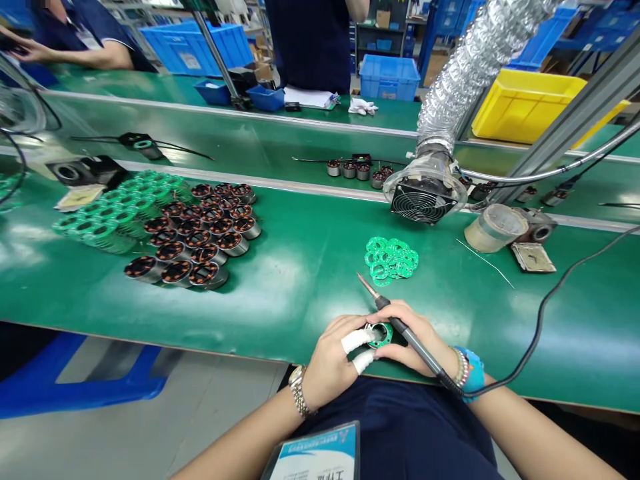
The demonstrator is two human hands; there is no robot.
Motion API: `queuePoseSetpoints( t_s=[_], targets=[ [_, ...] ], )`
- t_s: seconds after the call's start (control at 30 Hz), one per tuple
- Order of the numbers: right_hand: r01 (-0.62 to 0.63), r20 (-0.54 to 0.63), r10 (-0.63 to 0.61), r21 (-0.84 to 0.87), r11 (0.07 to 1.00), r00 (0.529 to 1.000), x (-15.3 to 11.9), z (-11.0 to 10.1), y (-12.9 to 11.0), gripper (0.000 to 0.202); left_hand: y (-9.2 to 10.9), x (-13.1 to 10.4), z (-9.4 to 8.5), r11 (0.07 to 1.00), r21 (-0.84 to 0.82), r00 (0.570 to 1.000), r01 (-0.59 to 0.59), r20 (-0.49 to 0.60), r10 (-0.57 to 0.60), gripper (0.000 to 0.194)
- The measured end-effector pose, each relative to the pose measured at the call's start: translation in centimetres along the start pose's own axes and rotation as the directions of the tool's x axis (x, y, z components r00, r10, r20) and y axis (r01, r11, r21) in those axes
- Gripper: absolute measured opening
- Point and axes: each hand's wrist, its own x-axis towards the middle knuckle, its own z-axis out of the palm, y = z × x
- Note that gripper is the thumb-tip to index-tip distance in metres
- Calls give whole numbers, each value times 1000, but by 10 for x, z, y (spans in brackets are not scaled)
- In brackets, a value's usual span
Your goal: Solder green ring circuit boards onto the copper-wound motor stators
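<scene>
My left hand (336, 357), with white finger cots on two fingers, grips a small round motor stator topped by a green ring-shaped circuit board (384, 335) near the table's front edge. My right hand (419, 339) steadies the same part from the other side. Across that hand lies a soldering iron (411, 338), its tip pointing up and left, away from the board. Beyond the tip is a loose pile of green ring boards (391, 259). The underside of the held part is hidden by my fingers.
Rows of copper-wound stators (193, 237) stand left, beside stacked green-topped parts (117, 210). A fume-extractor fan (423, 200) hangs ahead. At right are a translucent cup (495, 228), a soldering-iron stand (537, 230) and the iron's cord (537, 327). Co-workers are across the bench.
</scene>
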Motion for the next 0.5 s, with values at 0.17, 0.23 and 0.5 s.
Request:
queuePoseSetpoints(
  t_s=[0.17, 0.23, 0.5],
  targets=[
    [12, -51, -14, -40, 999, 999, -3, -2, -4, 46, 0, -1, 0, 1000, 11, 999, 9, -38, -9, 18],
    [0, -92, -6, -68, 998, 996, -6, -2, -4, 43, 0, -1, 0, 1000, 9, 999, 10, -35, -10, 20],
    [-24, -106, 17, -64, 998, 994, -7, -1, -2, 37, -1, -2, 5, 999, 5, 998, 37, -47, -37, 21]
  ],
)
